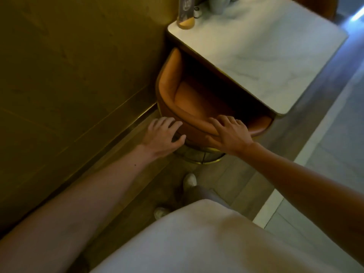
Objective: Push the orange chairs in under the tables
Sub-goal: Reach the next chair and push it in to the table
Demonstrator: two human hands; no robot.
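Observation:
An orange chair [177, 89] with a curved backrest and a gold ring base stands partly under a white marble table [262, 52]; most of its seat is hidden beneath the tabletop. My right hand [229, 133] lies over the top of the backrest, fingers spread forward and thumb on the outer side. My left hand [164, 133] is at the backrest's left outer side with relaxed, spread fingers; I cannot tell if it touches the chair. A second orange chair [323, 6] shows at the table's far side.
A dark wooden wall [78, 66] runs close along the chair's left. On the table's far corner stand a sign holder with a wooden base [186, 16], a small jar and a grey cloth. My shoes [189, 181] are on the floor behind the chair.

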